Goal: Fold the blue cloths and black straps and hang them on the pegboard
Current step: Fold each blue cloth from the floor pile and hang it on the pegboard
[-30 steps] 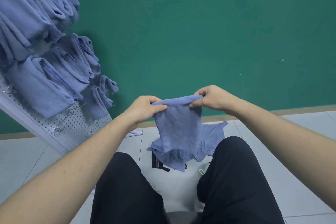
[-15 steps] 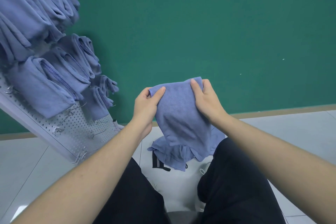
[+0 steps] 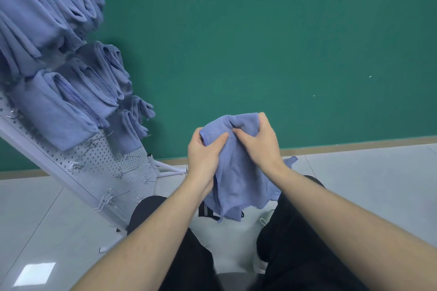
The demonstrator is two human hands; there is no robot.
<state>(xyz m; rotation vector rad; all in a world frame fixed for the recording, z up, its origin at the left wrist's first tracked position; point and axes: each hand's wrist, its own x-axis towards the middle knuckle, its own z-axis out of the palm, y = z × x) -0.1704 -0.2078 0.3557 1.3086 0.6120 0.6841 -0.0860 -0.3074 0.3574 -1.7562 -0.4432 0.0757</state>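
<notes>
Gripping blue cloth (image 3: 236, 172) in both hands, folded cloths (image 3: 71, 92) on pegboard (image 3: 113, 168)

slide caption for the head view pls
Both hands, left hand and right hand, grip a blue cloth mid-fold beside a pegboard hung with folded cloths.

Bare forearms (image 3: 146, 238), no sleeves, black trousers (image 3: 307, 243) on both legs

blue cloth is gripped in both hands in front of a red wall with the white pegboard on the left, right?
Not quite: the wall is green, not red, as the head view shows. Both the left hand and right hand grip the soft blue cloth, with the white perforated pegboard on the left.
</notes>
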